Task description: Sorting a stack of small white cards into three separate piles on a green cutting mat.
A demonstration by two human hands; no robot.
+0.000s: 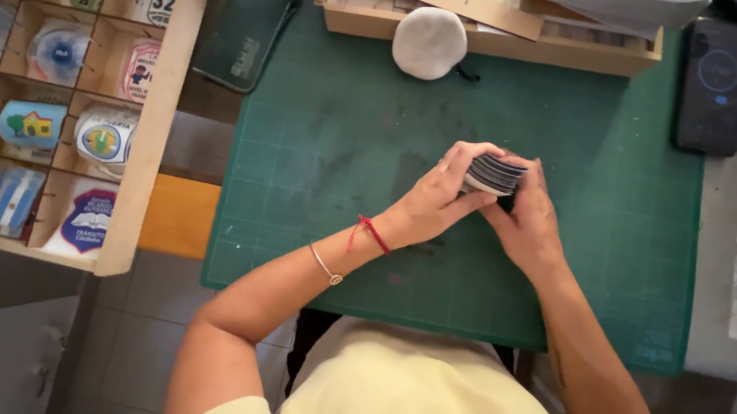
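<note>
Dark, thin cards in a stack are held between the left hand and right hand, both closed round it, above the green cutting mat.

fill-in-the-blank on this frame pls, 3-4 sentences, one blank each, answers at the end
1. Both hands, the left hand and the right hand, grip one ____ of thin dark pieces with light edges.
2. The hands are above a ____-coloured cutting mat marked with a grid.
3. The wooden compartment rack holding printed pieces lies to the person's ____.
4. The dark phone lies at the mat's ____ edge.

Missing words: stack; green; left; right
</note>
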